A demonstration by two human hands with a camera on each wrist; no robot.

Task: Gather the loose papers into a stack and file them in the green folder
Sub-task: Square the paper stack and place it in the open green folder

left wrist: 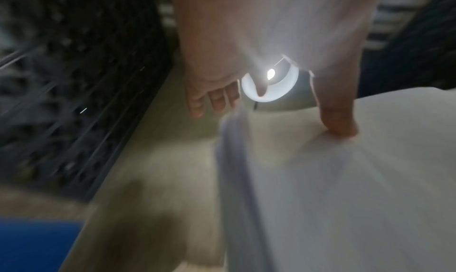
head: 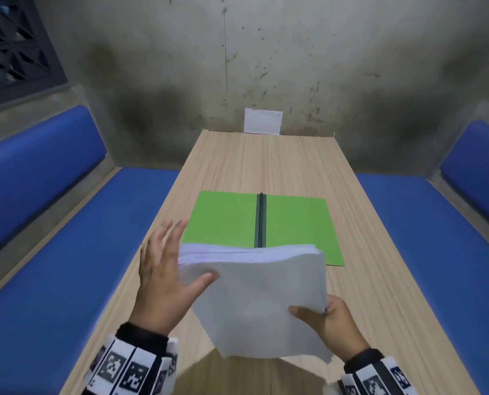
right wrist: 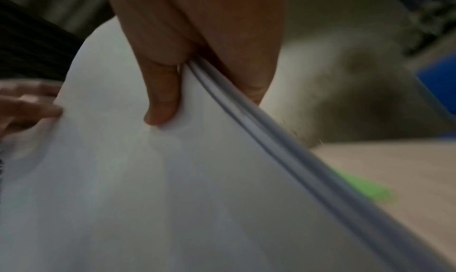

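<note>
The green folder (head: 223,220) lies open and flat on the wooden table (head: 266,161), its dark spine clip (head: 260,220) running down the middle. I hold a thick stack of white papers (head: 254,292) in the air just in front of it, covering the folder's near edge. My right hand (head: 326,317) pinches the stack's near right corner, thumb (right wrist: 160,102) on top and the other fingers hidden underneath. My left hand (head: 163,269) is at the stack's left edge with fingers (left wrist: 214,100) straight and spread, and its thumb (left wrist: 338,122) rests on the top sheet (left wrist: 345,198). A sliver of the green folder (right wrist: 365,190) shows below the stack (right wrist: 172,198).
Blue padded benches run along the table's left (head: 52,252) and right (head: 437,238) sides. A white sheet (head: 262,121) hangs on the concrete wall at the table's far end. A round ceiling lamp (left wrist: 279,87) glows above.
</note>
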